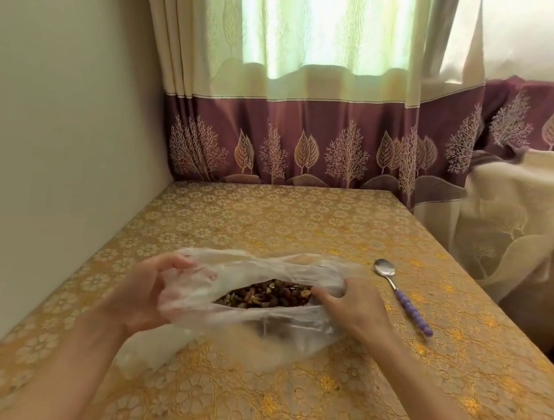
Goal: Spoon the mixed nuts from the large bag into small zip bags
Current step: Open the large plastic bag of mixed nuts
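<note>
A large clear plastic bag (252,328) lies in the middle of the table with its mouth spread wide. Brown mixed nuts (268,296) show through the opening. My left hand (148,292) grips the left edge of the bag's mouth, fingers curled round the plastic. My right hand (354,307) holds the right edge, its fingers tucked into the opening. A metal spoon (402,297) with a purple beaded handle lies on the table just right of my right hand, untouched. No small zip bags are in view.
The table (301,218) wears a gold floral cloth and stands against a cream wall (58,123) on the left. A purple-and-cream curtain (308,139) hangs behind it. The table's right edge drops off next to a sheer cream drape (516,210).
</note>
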Demonstrator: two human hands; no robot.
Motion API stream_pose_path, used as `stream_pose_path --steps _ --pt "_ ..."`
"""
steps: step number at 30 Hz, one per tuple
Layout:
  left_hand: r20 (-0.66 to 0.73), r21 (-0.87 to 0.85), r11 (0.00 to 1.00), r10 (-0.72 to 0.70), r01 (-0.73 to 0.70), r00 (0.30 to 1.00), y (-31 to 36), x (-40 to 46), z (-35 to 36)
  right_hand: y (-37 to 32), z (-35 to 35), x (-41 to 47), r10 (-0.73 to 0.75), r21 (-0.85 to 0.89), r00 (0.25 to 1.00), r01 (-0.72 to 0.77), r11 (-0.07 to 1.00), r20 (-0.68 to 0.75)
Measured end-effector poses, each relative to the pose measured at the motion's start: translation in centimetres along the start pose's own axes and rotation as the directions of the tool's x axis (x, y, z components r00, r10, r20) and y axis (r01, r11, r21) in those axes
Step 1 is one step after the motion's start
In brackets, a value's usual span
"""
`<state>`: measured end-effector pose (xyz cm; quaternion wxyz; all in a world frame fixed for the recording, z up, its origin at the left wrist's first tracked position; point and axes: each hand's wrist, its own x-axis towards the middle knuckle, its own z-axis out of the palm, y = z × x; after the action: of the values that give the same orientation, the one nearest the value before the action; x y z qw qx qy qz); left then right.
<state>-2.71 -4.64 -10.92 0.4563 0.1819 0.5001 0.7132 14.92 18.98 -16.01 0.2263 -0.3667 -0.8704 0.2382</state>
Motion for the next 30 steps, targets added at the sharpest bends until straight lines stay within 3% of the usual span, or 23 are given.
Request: stream_pose_path --steps 3,5,6,8,10,12,14,16,17,19,20,21,22,24,26,28,30 --pt "-0.006 -0.124 0.99 0.064 -0.064 0.998 0.4 0.3 -0.8 0.6 0.1 0.4 -0.01 0.105 0.996 0.02 0.994 -0.091" --pt "-0.047 -0.273 0.954 0.116 -0.125 0.992 0.3 0.8 -1.1 0.8 -0.3 0.5 0.075 0.355 0.991 -0.031 0.934 -0.111" --pt "-0.079 -0.32 0.938 0.114 -0.133 0.99 0.2 1.3 -1.2 0.8 -0.8 0.6 0.167 0.545 0.985 -0.115 0.831 -0.046" --pt "-0.169 -0.38 0.918 0.052 -0.114 0.984 0.0 2.5 -1.5 0.8 -2.0 1.3 0.286 0.815 0.929 -0.349 0.463 0.235" --pt "-0.326 -0.323 0.941 -0.007 -0.105 0.945 -0.1 3.8 -2.5 1.4 -3.1 2.2 0.277 0.836 0.834 -0.528 0.15 0.478" --pt "-0.455 -0.156 0.985 -0.001 -0.079 0.89 0.0 4.9 -3.2 2.0 -3.5 2.6 0.255 0.78 0.763 -0.624 0.052 0.594" --pt "-0.538 0.161 0.986 0.124 -0.043 0.834 -0.2 5.5 -3.2 2.3 -3.0 2.8 0.241 0.75 0.74 -0.658 0.067 0.628" --pt "-0.545 0.591 0.807 0.407 -0.009 0.733 -0.2 5.7 -2.3 2.1 -2.7 3.0 0.223 0.77 0.766 -0.632 0.087 0.603" --pt "-0.459 0.759 0.649 0.587 -0.048 0.667 -0.1 5.5 -1.4 1.8 -2.7 3.1 0.212 0.794 0.793 -0.599 0.104 0.571" --pt "-0.103 0.957 0.225 0.852 -0.183 0.513 0.0 4.3 0.8 1.2 -2.7 3.1 0.194 0.843 0.855 -0.511 0.166 0.48" --pt "0.101 0.976 0.009 0.867 -0.218 0.487 -0.1 3.9 1.9 0.9 -2.6 2.9 0.197 0.857 0.883 -0.464 0.226 0.426" --pt "0.275 0.956 -0.176 0.818 -0.236 0.506 -0.4 3.7 2.7 0.7 -2.5 2.5 0.207 0.856 0.909 -0.412 0.311 0.362" --pt "0.383 0.924 -0.298 0.732 -0.24 0.564 -0.8 3.8 3.3 0.4 -2.3 2.1 0.21 0.841 0.934 -0.352 0.41 0.289" --pt "0.412 0.896 -0.393 0.562 -0.206 0.718 -1.6 4.3 4.0 0.1 -2.1 1.0 0.198 0.757 0.97 -0.232 0.611 0.138" --pt "0.392 0.874 -0.456 0.459 -0.167 0.797 -2.2 5.4 3.7 0.1 -2.0 0.2 0.138 0.615 0.99 -0.125 0.778 0.027" --pt "0.412 0.877 -0.435 0.458 -0.205 0.788 -2.6 6.2 3.4 0.3 -1.9 -0.3 0.116 0.51 0.992 -0.077 0.857 -0.045" --pt "0.396 0.917 -0.259 0.531 -0.302 0.749 -2.5 6.6 3.4 0.9 -1.9 -0.4 0.143 0.503 0.988 -0.092 0.859 -0.063"
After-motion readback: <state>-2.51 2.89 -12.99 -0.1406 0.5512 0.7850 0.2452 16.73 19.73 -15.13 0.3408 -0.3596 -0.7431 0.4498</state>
